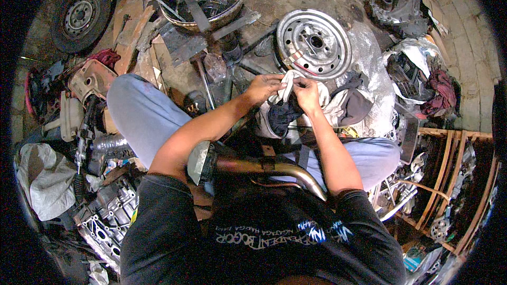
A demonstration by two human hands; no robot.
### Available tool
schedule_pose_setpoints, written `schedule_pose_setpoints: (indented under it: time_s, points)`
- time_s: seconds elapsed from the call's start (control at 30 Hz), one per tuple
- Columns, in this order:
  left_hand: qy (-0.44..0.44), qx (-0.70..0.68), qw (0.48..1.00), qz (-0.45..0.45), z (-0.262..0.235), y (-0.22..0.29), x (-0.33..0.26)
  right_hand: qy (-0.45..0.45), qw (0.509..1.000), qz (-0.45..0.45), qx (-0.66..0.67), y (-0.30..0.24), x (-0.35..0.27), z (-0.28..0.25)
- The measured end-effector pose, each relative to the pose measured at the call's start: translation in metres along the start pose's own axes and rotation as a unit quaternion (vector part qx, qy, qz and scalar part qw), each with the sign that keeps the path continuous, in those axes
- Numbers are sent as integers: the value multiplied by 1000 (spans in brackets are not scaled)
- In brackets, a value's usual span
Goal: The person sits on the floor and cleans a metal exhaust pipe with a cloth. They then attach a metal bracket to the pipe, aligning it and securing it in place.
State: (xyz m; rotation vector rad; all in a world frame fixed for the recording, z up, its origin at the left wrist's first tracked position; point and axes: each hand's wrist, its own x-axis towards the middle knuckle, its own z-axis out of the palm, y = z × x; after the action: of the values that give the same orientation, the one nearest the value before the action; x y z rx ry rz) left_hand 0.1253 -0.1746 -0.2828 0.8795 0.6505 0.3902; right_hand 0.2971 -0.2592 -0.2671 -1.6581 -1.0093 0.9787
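Note:
In front of my crossed legs, a white cloth (287,87) is pinched between my two hands. The fingers of my left hand (264,89) close on its left side. My right hand (307,95) grips the other side, thumb and fingers together. Just below lie a dark cloth (283,117) and a bundle of grey and white cloth (355,106). A bare silver wheel rim (338,47) lies flat right beyond my hands, with a thin tool across its near side. Whether anything small is wrapped inside the white cloth is hidden.
A bronze-coloured metal pipe (243,167) crosses close to my lap. A basin (240,13) of dark parts, with a wooden handle across it, stands ahead. A tyred wheel (79,18) lies far left. Engine castings (113,211) crowd my left; a wooden rack (449,150) stands right.

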Motion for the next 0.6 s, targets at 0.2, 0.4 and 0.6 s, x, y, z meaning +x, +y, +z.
schedule_pose_setpoints:
  time_s: [0.2, 0.4, 0.6]
  points:
    - [-6, 220, 975, 21, 7, 29, -13, 5, 998, 32, 52, -6, -4, -2]
    - [-15, -52, 999, 6, -6, -2, -3, -74, 995, -41, -58, -11, -1, 6]
    - [49, 111, 989, -87, 3, 29, -15, -42, 998, -23, -39, -10, 2, -14]
